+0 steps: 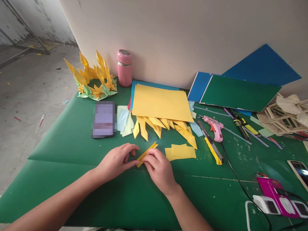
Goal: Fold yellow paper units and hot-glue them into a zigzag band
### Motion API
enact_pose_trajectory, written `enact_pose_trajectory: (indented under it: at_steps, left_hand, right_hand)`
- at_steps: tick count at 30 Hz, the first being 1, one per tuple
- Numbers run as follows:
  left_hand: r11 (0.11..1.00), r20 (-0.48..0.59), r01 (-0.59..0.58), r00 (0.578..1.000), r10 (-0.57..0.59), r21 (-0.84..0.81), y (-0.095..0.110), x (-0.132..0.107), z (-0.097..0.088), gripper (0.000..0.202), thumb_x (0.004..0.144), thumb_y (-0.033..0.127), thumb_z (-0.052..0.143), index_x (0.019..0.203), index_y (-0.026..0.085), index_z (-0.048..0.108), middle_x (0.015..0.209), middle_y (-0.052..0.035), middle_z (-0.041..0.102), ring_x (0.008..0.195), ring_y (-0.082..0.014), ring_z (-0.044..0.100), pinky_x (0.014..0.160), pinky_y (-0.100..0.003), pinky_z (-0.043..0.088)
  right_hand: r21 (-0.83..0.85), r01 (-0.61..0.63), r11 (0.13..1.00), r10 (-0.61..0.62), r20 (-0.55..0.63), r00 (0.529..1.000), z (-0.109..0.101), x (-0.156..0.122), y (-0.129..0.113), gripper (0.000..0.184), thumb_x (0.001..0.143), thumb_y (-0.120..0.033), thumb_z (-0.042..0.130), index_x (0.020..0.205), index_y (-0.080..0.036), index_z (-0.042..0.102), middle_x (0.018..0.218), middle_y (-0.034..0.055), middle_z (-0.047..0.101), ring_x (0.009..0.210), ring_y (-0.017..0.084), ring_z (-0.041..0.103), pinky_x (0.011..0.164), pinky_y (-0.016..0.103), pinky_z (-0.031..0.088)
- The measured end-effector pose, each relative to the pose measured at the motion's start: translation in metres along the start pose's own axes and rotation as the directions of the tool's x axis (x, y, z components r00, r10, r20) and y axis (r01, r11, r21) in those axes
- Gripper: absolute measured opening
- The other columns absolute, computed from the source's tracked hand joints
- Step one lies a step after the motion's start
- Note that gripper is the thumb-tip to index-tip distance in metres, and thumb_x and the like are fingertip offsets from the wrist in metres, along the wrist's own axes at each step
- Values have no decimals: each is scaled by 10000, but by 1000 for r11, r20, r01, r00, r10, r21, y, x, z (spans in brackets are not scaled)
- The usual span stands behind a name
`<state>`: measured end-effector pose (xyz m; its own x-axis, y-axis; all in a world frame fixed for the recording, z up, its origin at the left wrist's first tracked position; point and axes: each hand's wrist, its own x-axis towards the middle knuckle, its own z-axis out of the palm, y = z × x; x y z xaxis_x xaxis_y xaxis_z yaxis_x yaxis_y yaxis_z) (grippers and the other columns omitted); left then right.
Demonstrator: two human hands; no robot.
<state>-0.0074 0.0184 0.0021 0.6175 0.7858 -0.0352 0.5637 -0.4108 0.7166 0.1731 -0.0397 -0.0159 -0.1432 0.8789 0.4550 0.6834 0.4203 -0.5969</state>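
A narrow folded strip of yellow paper [149, 150] slants above the green tabletop in front of me. My right hand [160, 168] pinches it near its lower middle between thumb and fingers. At the strip's lower left end, the thumb of my left hand [117, 162] touches the paper, while its bent fingers stay apart from the thumb. Small yellow paper rectangles [181, 152] lie just right of my right hand. Beyond both hands, pointed folded yellow paper pieces [143, 128] stick out from beneath a stack of yellow sheets [162, 101].
Left stand a yellow-green paper crown [97, 81], a pink flask [124, 69] and a blurred phone [104, 118]. Right lie a yellow utility knife [213, 150], a pink glue gun [216, 130] with its black cord, and a magenta power strip [274, 192]. A wall [168, 41] rises behind.
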Motion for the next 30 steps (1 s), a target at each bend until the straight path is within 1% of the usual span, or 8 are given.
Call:
enact_pose_trajectory:
  at_steps: [4, 8, 10, 12, 16, 20, 24, 30]
  left_hand:
    - [999, -2, -4, 1000, 3, -39, 4, -1, 2, 152, 820, 227, 466, 941, 207, 555, 676, 49, 540, 524, -88, 466, 497, -188, 386]
    - [996, -12, 19, 1000, -21, -92, 4, 0, 1, 124, 817, 238, 448, 850, 199, 561, 655, 44, 534, 511, -82, 452, 483, -180, 392]
    - [992, -9, 35, 999, -36, -122, 4, 1, 0, 127, 813, 254, 454, 845, 198, 564, 657, 40, 540, 511, -82, 459, 484, -181, 407]
    - [990, -9, 43, 999, -44, -136, 3, 1, 0, 132, 809, 262, 458, 846, 197, 566, 654, 38, 541, 515, -84, 469, 487, -184, 418]
    - [988, -7, 50, 999, -52, -146, 4, 0, 1, 127, 802, 256, 465, 854, 199, 567, 649, 42, 541, 514, -83, 474, 489, -184, 426]
    - [989, 1, 47, 999, -47, -143, 4, 0, 1, 125, 792, 237, 471, 866, 200, 564, 653, 44, 548, 509, -79, 472, 488, -181, 425]
    - [990, 2, 33, 999, -33, -136, 4, 0, 1, 137, 793, 227, 471, 886, 197, 566, 664, 41, 561, 509, -80, 478, 491, -183, 429]
    - [992, 14, 29, 1000, -28, -120, 3, -1, 1, 133, 793, 207, 478, 893, 200, 566, 679, 36, 575, 542, -93, 512, 513, -194, 441]
  right_hand:
    - [-44, 26, 999, -25, 10, 1000, -3, -2, 0, 232, 923, -141, 476, 784, -189, 655, 794, 43, 587, 719, 151, 546, 647, 271, 475]
    - [-58, 17, 998, -14, 59, 998, -6, -4, -1, 172, 902, -276, 574, 785, -201, 675, 794, 38, 611, 723, 160, 537, 656, 296, 454]
    - [-58, 7, 998, -3, 61, 998, -7, -5, -1, 149, 877, -297, 615, 782, -206, 685, 774, 31, 617, 720, 163, 532, 648, 299, 440]
    - [-45, -1, 999, 4, 65, 998, -6, -5, -2, 122, 863, -274, 634, 773, -212, 690, 747, 23, 618, 715, 163, 529, 650, 300, 433]
    - [48, -47, 998, 41, 119, 992, -4, -4, -3, 107, 852, -206, 636, 756, -219, 684, 721, 10, 617, 716, 155, 548, 655, 286, 452]
    - [107, -93, 990, 77, 144, 987, -5, -1, -4, 111, 844, -192, 639, 746, -219, 682, 718, 6, 613, 720, 154, 559, 657, 280, 465]
    - [106, -123, 987, 108, 145, 984, -4, -1, -5, 116, 842, -171, 626, 738, -207, 663, 721, 7, 610, 719, 155, 553, 654, 279, 456]
    - [25, -134, 991, 130, 128, 983, 1, -1, -7, 144, 819, -144, 575, 688, -203, 585, 679, -2, 589, 684, 154, 540, 633, 275, 430]
